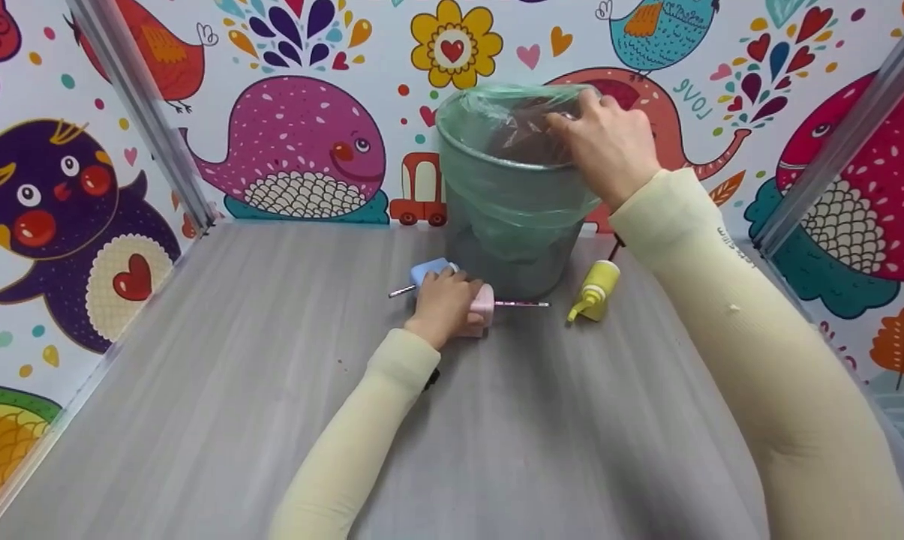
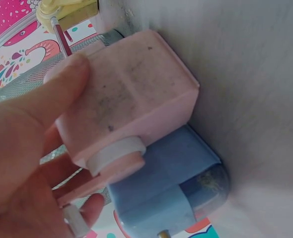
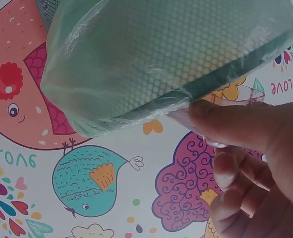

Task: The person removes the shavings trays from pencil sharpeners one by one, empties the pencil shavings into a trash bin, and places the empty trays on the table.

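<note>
Head view, upper right-of-centre: right hand (image 1: pixel 609 142) pinches clear plastic (image 3: pixel 184 120) at bin (image 1: pixel 523 277) rim; early release could misdrop. Centre: left hand (image 1: pixel 444 301) grips pink bottle (image 1: pixel 485 301); slip could jolt blue bottle (image 1: pixel 427 270).

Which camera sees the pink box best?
The left wrist view: the pink box is large and close there. The head view shows it small, partly hidden by the left hand. The right wrist view doesn't show it.
</note>
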Demonstrator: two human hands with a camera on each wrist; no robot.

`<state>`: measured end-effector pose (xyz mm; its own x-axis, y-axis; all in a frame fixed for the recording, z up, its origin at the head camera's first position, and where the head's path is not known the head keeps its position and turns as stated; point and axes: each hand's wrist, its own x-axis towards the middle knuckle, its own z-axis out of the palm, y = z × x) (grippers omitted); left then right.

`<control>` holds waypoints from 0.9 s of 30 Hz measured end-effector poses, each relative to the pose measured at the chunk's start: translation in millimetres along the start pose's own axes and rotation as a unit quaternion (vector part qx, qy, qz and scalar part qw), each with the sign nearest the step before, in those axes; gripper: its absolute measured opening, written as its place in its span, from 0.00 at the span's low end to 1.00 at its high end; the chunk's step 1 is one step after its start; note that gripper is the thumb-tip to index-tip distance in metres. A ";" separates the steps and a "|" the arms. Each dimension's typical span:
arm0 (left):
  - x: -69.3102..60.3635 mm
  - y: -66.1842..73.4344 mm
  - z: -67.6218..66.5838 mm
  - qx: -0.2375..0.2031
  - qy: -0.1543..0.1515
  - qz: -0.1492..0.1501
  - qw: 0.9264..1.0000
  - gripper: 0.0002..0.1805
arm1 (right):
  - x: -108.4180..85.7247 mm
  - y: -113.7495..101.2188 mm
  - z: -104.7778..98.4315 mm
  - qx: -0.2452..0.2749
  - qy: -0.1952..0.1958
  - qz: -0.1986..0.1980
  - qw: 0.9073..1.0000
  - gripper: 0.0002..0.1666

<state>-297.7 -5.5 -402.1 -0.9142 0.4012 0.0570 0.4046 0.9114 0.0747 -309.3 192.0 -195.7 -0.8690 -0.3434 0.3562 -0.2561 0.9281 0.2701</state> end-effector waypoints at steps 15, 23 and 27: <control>-1.9 -1.3 -0.2 0.003 -0.004 0.005 1.000 0.32 | 0.5 -0.4 -7.1 0.007 -0.019 0.012 1.000 0.37; -2.2 -2.0 0.8 0.016 -0.001 0.002 1.000 0.32 | -0.6 -0.7 -7.6 0.003 -0.019 -0.001 1.000 0.35; -1.9 -1.1 1.3 0.021 0.008 0.009 1.000 0.31 | -2.5 0.6 -6.5 -0.001 -0.017 -0.003 1.000 0.35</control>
<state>-296.4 -7.2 -403.5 -0.9063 0.4162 0.0734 0.4193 0.9073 0.0326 -304.5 192.5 -190.6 -0.8816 -0.3441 0.3231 -0.2606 0.9255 0.2748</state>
